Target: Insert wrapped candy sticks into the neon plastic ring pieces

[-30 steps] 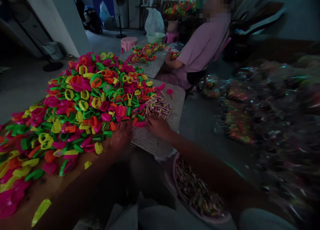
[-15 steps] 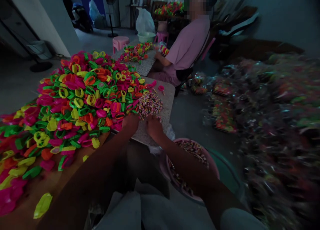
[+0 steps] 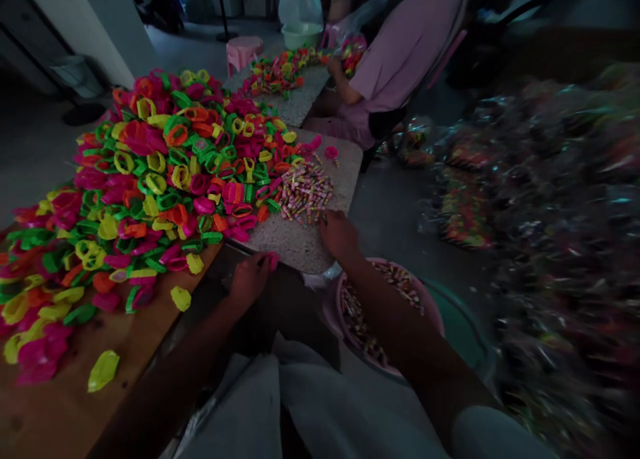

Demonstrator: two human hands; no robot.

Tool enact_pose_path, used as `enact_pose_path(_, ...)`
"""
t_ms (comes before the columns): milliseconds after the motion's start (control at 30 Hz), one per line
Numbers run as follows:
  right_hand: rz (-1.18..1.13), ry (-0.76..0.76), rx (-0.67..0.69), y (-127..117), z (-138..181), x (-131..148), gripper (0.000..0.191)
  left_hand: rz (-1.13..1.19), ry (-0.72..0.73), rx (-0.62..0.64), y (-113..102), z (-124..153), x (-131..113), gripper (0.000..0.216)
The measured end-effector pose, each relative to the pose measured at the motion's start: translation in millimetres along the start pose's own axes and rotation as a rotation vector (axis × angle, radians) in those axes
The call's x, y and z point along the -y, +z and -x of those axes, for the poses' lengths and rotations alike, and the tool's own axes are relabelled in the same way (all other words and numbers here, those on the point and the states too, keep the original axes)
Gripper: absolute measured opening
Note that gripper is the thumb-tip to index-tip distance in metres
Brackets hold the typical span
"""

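Note:
My left hand (image 3: 247,279) is closed on a small pink plastic piece (image 3: 272,261), just off the near edge of the grey speckled table (image 3: 295,246). My right hand (image 3: 340,236) rests at the near right edge of a heap of small striped sticks (image 3: 306,192), fingers drawn together; whether a stick is between them cannot be made out. Left of the sticks rises a large pile of ring-shaped plastic pieces (image 3: 165,159) in pink, green, yellow and orange.
A pink basin (image 3: 435,312) of similar sticks stands below my right forearm, beside a green tub (image 3: 465,326). Clear bags of coloured pieces (image 3: 550,246) fill the floor at right. A person in a pink shirt (image 3: 415,46) sits across, at a farther table (image 3: 300,106) with more pieces.
My hands have moved apart from near the stick heap: the left came back toward me with a pink piece, the right shifted to the heap's right side. The view has tilted downward.

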State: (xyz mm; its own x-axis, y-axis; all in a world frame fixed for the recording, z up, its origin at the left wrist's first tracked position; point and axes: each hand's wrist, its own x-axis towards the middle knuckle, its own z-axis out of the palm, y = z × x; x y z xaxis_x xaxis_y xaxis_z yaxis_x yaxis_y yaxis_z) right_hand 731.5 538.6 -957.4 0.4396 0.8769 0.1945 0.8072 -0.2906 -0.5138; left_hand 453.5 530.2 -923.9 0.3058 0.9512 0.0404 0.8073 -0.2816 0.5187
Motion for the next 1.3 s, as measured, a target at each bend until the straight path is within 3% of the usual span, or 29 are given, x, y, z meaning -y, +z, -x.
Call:
enact_pose_path(133, -0.005, 0.007, 0.031, 3.0, 4.6, -1.0, 0.034, -0.039, -0.037, 0.015, -3.1, 1.2, 5.6, 0.025)
enact_pose_path(267, -0.235, -0.052, 0.014, 6.3, 13.4, -3.4, 0.028, -0.049, 0.057, 0.002, -0.4, 0.9, 12.9, 0.027)
enact_pose_path(367, -0.339, -0.264, 0.082, 8.7, 24.8, 4.2, 0.029, -0.067, 0.071, -0.019, 0.8, -3.0, 14.8, 0.026)
enact_pose_path(467, -0.177, -0.5, 0.168, 7.6, 34.3, 15.1, 0.026, -0.047, 0.02, 0.006, -1.0, -9.0, 14.6, 0.026)
enact_pose_path(533, -0.072, -0.552, 0.201, 4.7, 37.3, 19.8, 0.025, -0.013, -0.009, 0.022, -3.3, -12.4, 13.8, 0.026)
enact_pose_path(633, 0.004, -0.513, 0.25, -0.3, 37.0, 21.2, 0.023, 0.07, -0.071, 0.028, -7.3, -14.3, 10.9, 0.023)
enact_pose_path(733, -0.022, -0.405, 0.281, -1.9, 34.3, 21.0, 0.014, 0.281, -0.257, 0.126, -11.1, -13.2, 6.4, 0.017)
enact_pose_path(800, -0.162, -0.294, 0.289, -0.2, 34.3, 22.6, 0.007, 0.478, -0.363, 0.195, -12.7, -11.9, 4.4, 0.014)
enact_pose_path(900, -0.428, -0.143, 0.278, 4.2, 39.0, 27.4, 0.012, 0.743, -0.42, 0.231, -13.8, -10.0, 5.3, 0.016)
enact_pose_path(1000, -0.463, -0.153, 0.239, 6.6, 45.6, 31.7, 0.013, 0.951, -0.416, 0.266, -15.1, -7.1, 9.0, 0.025)
enact_pose_path(1167, -0.235, -0.256, 0.229, 3.2, 50.2, 31.9, 0.013, 1.111, -0.253, 0.262, -16.9, -2.2, 9.9, 0.058)
enact_pose_path(1300, -0.551, -0.257, 0.228, 3.3, 63.1, 38.9, 0.02, 1.062, -0.184, 0.114, -7.0, -4.5, 5.4, 0.056)
